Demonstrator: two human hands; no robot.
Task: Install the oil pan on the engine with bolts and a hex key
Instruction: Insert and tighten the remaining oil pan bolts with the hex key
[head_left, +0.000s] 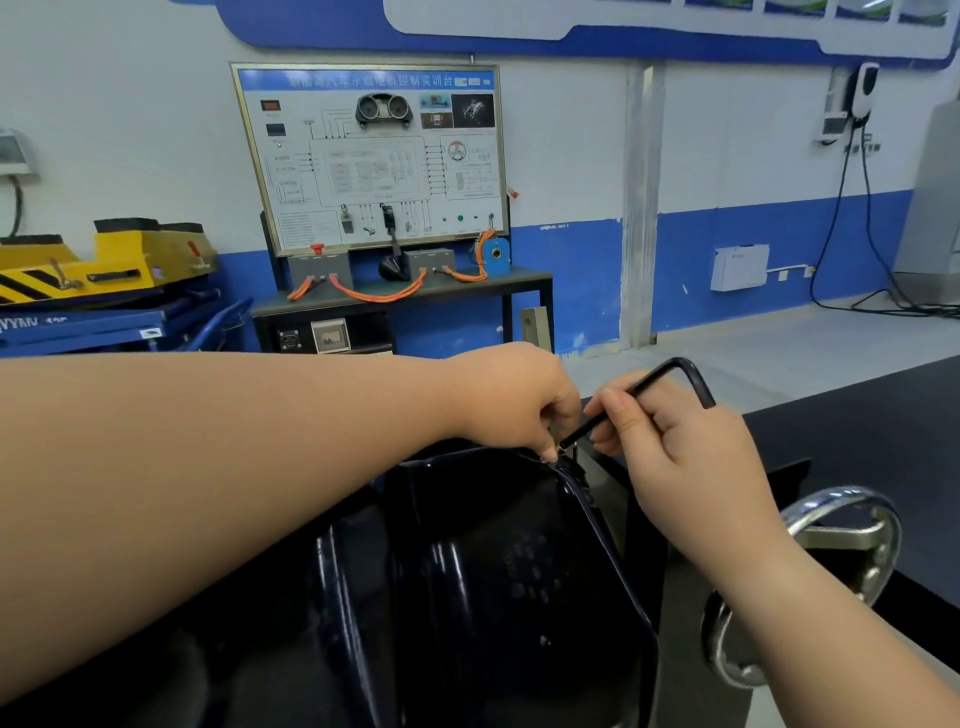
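- So, the black oil pan (467, 571) sits near centre, its right rim edge running up to the hands.
- Left hand (514, 400) reaches across, fingers curled down at the far rim corner; can't tell if it's pinching anything.
- Right hand (675, 441) grips the hex key (670, 371), tip just beside the left fingertips.
- Chrome handwheel (852, 540) crowds the right forearm; open floor far right.

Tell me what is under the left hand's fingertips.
Visible: the rim of the oil pan and the tip of the hex key, held by the right hand. Whether the left hand pinches a bolt is hidden by its fingers.
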